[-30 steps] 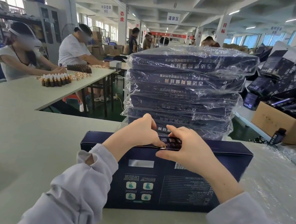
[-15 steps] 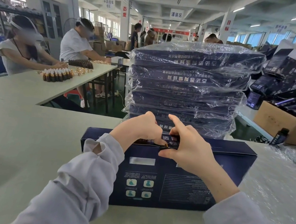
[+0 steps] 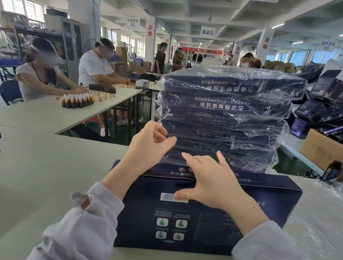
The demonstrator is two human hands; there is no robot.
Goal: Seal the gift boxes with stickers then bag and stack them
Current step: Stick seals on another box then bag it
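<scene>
the dark blue gift box (image 3: 196, 231) stands on its long side on the white table (image 3: 41, 167), directly in front of you. its printed back face is toward you and a narrow edge is upward. behind it is the stack of bagged boxes (image 3: 224, 106); whether they touch, i cannot tell.

your right hand (image 3: 211, 185) lies released on the top edge, with the fingers straight and spread and the thumb down on the near face beside the white label (image 3: 167, 197). your left hand (image 3: 148, 148) is above the far left part of the box and apart from it. its fingers are loosely curled and i see nothing between them. the sticker itself is not visible; it may be under your right palm.

i judge that the step in hand is the sealing of this top edge. to do it well, press with flat fingers from the middle of the sticker outward, so that it sits half on the flap and half on the face, without a bubble or a lifted corner. steady the box with the left hand on its end, because on its side it can tip toward the stack. look once at the seam before you reach for the clear plastic (image 3: 333, 218) at your right, where the bags seem to be.
</scene>
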